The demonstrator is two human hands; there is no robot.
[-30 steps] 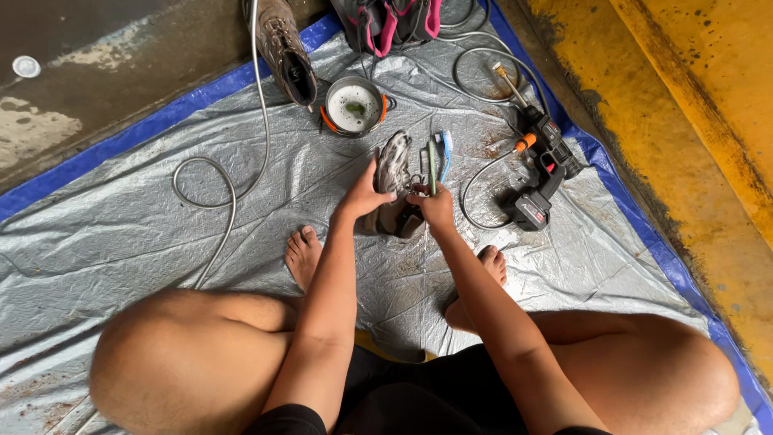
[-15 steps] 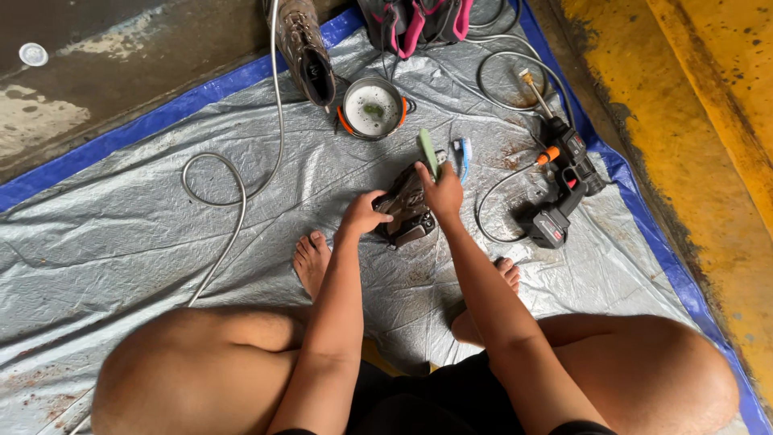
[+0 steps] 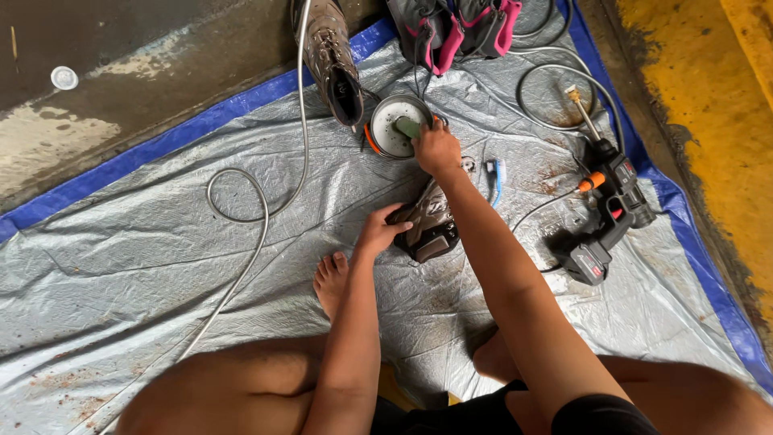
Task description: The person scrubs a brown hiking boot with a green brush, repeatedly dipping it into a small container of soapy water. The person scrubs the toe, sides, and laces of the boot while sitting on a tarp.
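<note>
I sit on a grey tarp (image 3: 145, 266) with my legs folded. My left hand (image 3: 380, 231) grips a dirty dark shoe (image 3: 429, 227) lying on the tarp in front of me. My right hand (image 3: 436, 148) reaches forward and holds a green brush (image 3: 407, 126) in a round metal bowl (image 3: 385, 143) of pale liquid. A muddy brown boot (image 3: 332, 56) lies just left of the bowl.
A grey hose (image 3: 259, 211) loops across the tarp on the left. A black and orange cordless sprayer (image 3: 605, 211) lies at the right, with a small blue brush (image 3: 494, 174) near it. Pink and grey shoes (image 3: 451, 28) sit at the top. A yellow painted strip (image 3: 708, 97) borders the tarp.
My right hand has left the shoe and stretched forward with the green brush into the bowl. My left hand stays on the shoe. The view has shifted slightly.
</note>
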